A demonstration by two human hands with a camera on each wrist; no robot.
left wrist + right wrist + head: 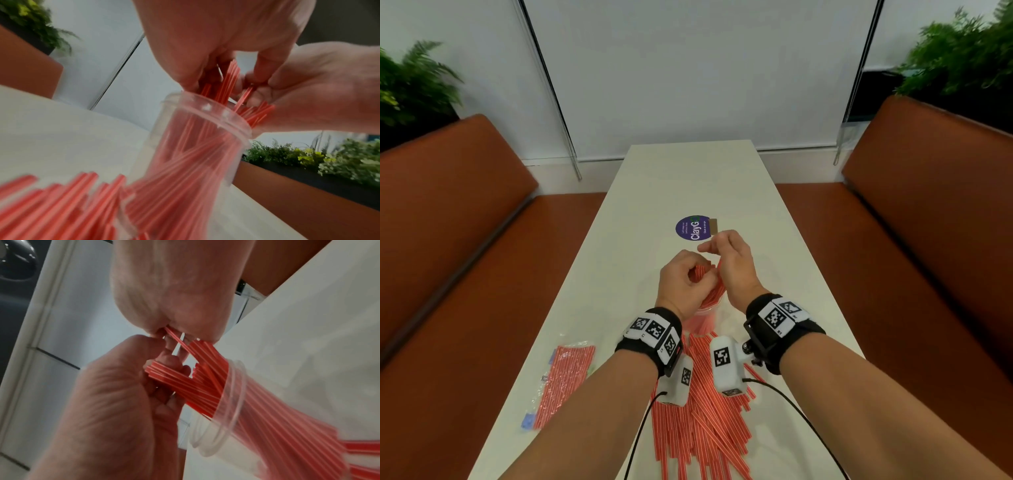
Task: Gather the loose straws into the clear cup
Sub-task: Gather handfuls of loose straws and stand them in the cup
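A clear cup (701,320) stands on the white table (688,178), packed with red-and-white straws (714,291) that stick out of its rim. My left hand (703,275) curls round the tops of the straws from the left. My right hand (714,248) pinches a few straws from the right. In the left wrist view the left hand (226,71) grips the bundle above the cup (195,146). The right wrist view shows the right hand (172,333) pinching straws (191,382) above the rim. A heap of loose straws (702,411) lies near me, below my wrists.
A plastic packet of straws (565,380) lies at the table's left edge. A purple round sticker (693,228) sits beyond the hands. Orange benches (465,240) flank the table, with plants (410,82) behind them.
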